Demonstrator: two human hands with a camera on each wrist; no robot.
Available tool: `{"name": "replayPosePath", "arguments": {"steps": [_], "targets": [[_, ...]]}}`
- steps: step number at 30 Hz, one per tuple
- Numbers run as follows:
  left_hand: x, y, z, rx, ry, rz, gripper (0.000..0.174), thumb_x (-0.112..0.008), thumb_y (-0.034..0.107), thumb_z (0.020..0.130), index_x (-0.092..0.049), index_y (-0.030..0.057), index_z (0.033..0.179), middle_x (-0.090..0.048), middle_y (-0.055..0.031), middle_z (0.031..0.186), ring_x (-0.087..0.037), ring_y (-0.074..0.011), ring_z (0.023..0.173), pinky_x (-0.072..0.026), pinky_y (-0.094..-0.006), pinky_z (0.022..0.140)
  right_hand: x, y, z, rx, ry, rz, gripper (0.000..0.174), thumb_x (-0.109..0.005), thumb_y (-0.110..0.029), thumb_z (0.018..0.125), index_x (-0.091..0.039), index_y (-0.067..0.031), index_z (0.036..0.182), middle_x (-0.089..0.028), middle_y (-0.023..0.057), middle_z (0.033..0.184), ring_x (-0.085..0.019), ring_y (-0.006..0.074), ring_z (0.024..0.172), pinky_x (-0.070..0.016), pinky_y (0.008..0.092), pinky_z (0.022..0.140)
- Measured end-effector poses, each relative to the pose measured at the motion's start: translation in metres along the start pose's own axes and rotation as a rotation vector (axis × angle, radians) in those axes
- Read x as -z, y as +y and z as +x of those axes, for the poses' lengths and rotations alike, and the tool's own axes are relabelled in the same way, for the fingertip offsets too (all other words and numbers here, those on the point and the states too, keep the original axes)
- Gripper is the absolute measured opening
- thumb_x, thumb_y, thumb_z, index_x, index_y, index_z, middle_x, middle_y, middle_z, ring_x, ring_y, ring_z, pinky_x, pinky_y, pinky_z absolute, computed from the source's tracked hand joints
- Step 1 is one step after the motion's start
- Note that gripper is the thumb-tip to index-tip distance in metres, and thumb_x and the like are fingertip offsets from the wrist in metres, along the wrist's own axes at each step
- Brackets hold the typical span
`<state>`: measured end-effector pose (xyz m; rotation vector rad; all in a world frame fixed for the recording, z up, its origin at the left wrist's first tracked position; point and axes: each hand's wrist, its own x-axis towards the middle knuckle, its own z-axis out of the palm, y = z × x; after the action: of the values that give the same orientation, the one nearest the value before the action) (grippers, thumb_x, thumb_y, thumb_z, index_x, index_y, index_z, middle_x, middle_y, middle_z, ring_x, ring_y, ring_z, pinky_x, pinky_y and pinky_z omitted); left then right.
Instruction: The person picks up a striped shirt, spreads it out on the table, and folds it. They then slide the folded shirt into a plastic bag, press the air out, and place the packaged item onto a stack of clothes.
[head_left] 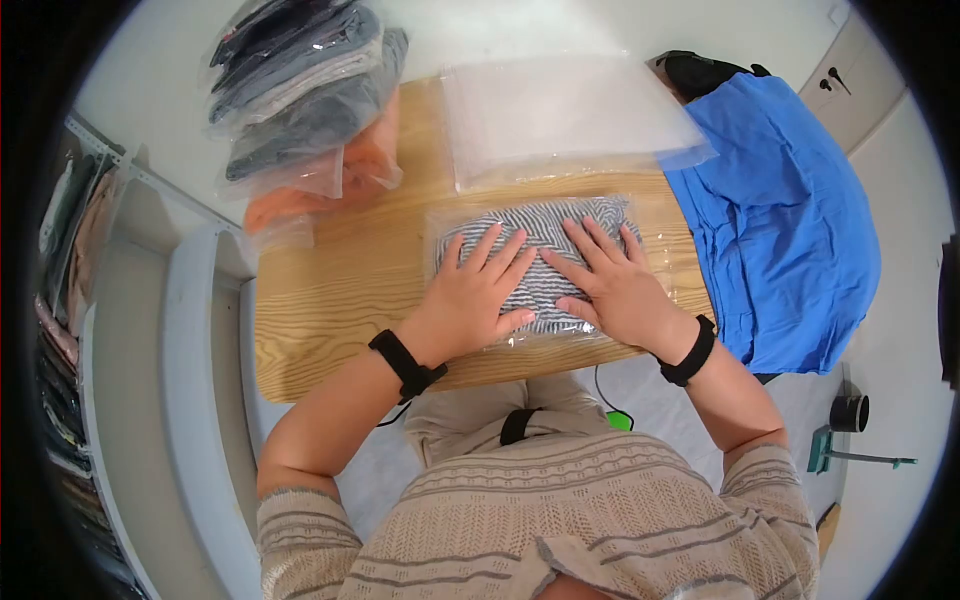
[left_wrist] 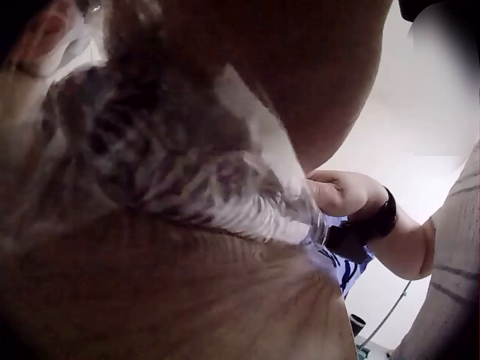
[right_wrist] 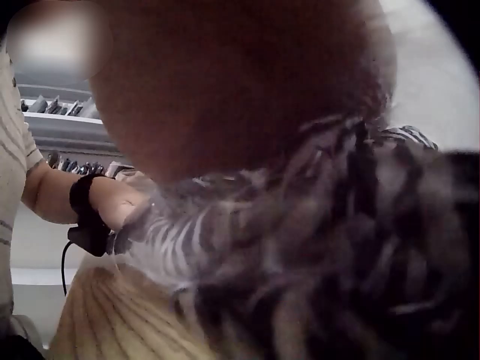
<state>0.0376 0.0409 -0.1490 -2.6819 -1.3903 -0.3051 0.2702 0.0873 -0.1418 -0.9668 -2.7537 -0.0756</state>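
Observation:
A striped black-and-white garment, folded inside a clear plastic bag, lies flat on the wooden table. My left hand rests on the left part of the bag with its fingers spread and straight. On the right part lies my right hand, its fingers also spread across the plastic. Both thumbs point inward near the lower edge of the bag. In the right wrist view the striped cloth shows close up beneath the palm; the left wrist view shows the bagged garment under the other palm.
Flat clear plastic bags lie at the table's back. Bagged folded clothes are stacked at the back left, with an orange item at the bottom. Blue cloth hangs over the right side. Shelves with clothes stand left.

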Motion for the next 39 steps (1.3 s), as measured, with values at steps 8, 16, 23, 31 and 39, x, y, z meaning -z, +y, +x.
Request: {"name": "replayPosePath", "arguments": {"steps": [8, 16, 23, 31, 39], "targets": [[-0.014, -0.007, -0.001, 0.089, -0.104, -0.089, 0.068, -0.051, 0.046, 0.087, -0.035, 0.0056, 0.139, -0.025, -0.0149, 0.148, -0.022, -0.0361, 0.136, -0.0197, -0.0607, 0.103, -0.013, 0.012, 0.010, 0.018, -0.117, 0.096, 0.054, -0.044, -0.049, 0.092, -0.038, -0.0270, 0.140, -0.029, 0.0133, 0.147, -0.024, 0.0328, 0.137, -0.0180, 0.0575, 0.107], [-0.018, -0.012, 0.005, 0.122, -0.201, -0.183, 0.067, -0.049, 0.046, 0.088, -0.033, 0.0066, 0.140, -0.021, -0.0148, 0.150, -0.016, -0.0364, 0.139, -0.0146, -0.0615, 0.105, -0.016, 0.021, 0.018, -0.033, -0.268, 0.223, 0.054, -0.043, -0.050, 0.092, -0.037, -0.0272, 0.140, -0.026, 0.0133, 0.149, -0.019, 0.0324, 0.139, -0.0142, 0.0555, 0.109], [-0.023, -0.012, 0.005, 0.140, -0.233, -0.198, 0.069, -0.046, 0.050, 0.089, -0.032, 0.0072, 0.141, -0.019, -0.0147, 0.151, -0.013, -0.0357, 0.139, -0.0112, -0.0608, 0.106, -0.020, 0.022, 0.018, -0.018, -0.303, 0.232, 0.054, -0.042, -0.050, 0.093, -0.035, -0.0275, 0.141, -0.024, 0.0145, 0.149, -0.018, 0.0329, 0.139, -0.0117, 0.0561, 0.109], [-0.025, -0.014, 0.002, 0.126, -0.229, -0.191, 0.069, -0.045, 0.050, 0.090, -0.031, 0.0079, 0.142, -0.019, -0.0143, 0.151, -0.013, -0.0355, 0.140, -0.0114, -0.0592, 0.107, -0.021, 0.027, 0.018, 0.000, -0.335, 0.229, 0.057, -0.041, -0.052, 0.092, -0.032, -0.0266, 0.143, -0.023, 0.0138, 0.150, -0.017, 0.0326, 0.140, -0.0119, 0.0562, 0.109], [0.003, -0.020, 0.009, 0.097, -0.145, -0.101, 0.069, -0.048, 0.049, 0.089, -0.031, 0.0067, 0.141, -0.023, -0.0166, 0.149, -0.020, -0.0368, 0.138, -0.0173, -0.0582, 0.107, 0.006, 0.047, 0.034, 0.117, -0.411, 0.120, 0.060, -0.044, -0.051, 0.091, -0.033, -0.0225, 0.142, -0.022, 0.0146, 0.150, -0.018, 0.0327, 0.140, -0.0144, 0.0547, 0.110]]}}
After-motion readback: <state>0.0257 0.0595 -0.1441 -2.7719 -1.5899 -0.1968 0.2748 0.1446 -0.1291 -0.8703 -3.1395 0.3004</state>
